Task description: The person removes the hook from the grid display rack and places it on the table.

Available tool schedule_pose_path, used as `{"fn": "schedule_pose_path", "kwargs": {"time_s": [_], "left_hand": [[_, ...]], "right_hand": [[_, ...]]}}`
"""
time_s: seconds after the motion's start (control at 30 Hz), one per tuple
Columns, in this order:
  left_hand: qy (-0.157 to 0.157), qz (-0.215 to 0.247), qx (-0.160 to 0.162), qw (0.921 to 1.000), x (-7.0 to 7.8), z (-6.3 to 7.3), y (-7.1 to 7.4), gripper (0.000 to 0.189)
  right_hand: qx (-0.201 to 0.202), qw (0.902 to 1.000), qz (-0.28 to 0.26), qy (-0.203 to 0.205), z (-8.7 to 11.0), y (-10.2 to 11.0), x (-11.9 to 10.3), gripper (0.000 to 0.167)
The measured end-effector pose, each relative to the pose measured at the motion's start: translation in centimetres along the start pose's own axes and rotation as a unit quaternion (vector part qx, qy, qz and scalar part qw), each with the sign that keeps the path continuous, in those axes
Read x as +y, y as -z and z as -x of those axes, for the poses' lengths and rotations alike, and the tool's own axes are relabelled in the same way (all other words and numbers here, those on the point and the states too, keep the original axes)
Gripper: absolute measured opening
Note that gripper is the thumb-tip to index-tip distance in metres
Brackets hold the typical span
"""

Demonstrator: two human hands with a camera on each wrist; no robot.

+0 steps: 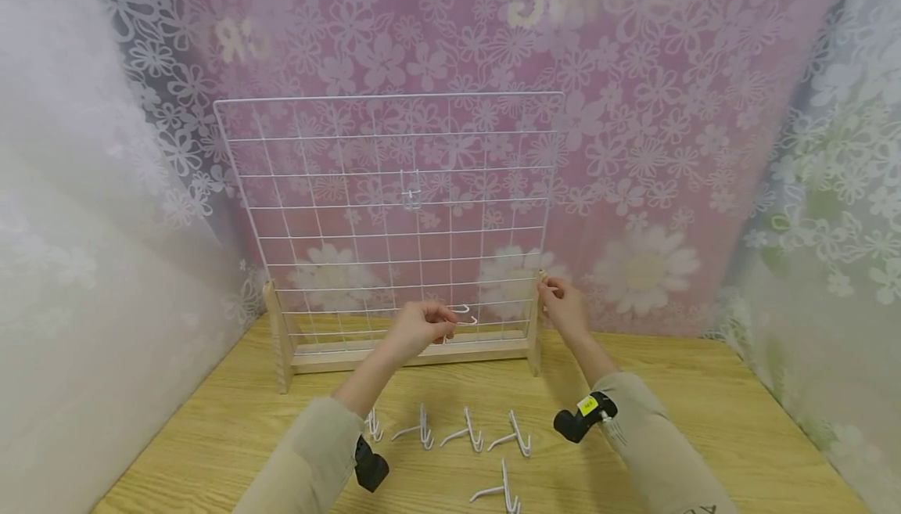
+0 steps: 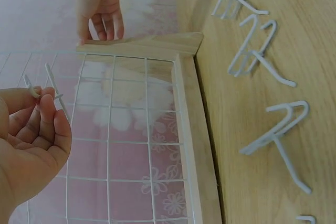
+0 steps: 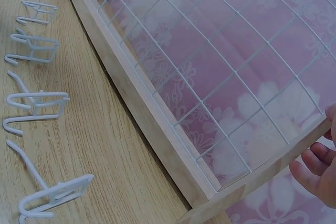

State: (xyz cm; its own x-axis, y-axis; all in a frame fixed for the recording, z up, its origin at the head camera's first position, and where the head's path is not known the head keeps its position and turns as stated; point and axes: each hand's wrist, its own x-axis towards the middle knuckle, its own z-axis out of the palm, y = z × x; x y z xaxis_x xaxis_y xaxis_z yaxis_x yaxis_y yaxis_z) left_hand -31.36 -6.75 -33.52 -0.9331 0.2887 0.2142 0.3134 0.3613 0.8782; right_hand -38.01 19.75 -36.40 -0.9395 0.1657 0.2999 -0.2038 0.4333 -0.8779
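A white wire grid panel (image 1: 387, 96) stands upright in a wooden base (image 1: 486, 353). My left hand (image 1: 418, 330) pinches a white wire hook (image 2: 54, 85) between thumb and fingers, in front of the panel's lower middle. The hook's two bent ends point rightward in the head view; the rest of it is largely covered by the fingers. At the panel's right side, my right hand (image 1: 565, 307) grips the top of the wooden side post (image 1: 533, 342) with thumb and fingertips. Another hook (image 1: 411, 199) hangs on the grid near its middle.
Several loose white hooks, among them a front one (image 1: 504, 490), lie on the wood-grain table (image 1: 669, 420) between my forearms. Behind the panel hangs a pink flowered curtain (image 1: 633, 146), with pale flowered cloth on both sides.
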Motion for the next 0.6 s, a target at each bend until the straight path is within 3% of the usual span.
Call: {"fn": "schedule_pose_path", "kwargs": {"time_s": [0.37, 0.6], "left_hand": [[-0.031, 0.002, -0.034, 0.9989, -2.1, 1.1, -0.3, 0.007], [-0.017, 0.0, -0.049, 0.9987, -2.2, 1.9, -0.5, 0.006]], "right_hand": [[-0.006, 1.0, 0.002, -0.003, 0.0, -0.1, 0.0, 0.04], [-0.002, 1.0, 0.008, -0.004, 0.1, -0.1, -0.1, 0.042]]}}
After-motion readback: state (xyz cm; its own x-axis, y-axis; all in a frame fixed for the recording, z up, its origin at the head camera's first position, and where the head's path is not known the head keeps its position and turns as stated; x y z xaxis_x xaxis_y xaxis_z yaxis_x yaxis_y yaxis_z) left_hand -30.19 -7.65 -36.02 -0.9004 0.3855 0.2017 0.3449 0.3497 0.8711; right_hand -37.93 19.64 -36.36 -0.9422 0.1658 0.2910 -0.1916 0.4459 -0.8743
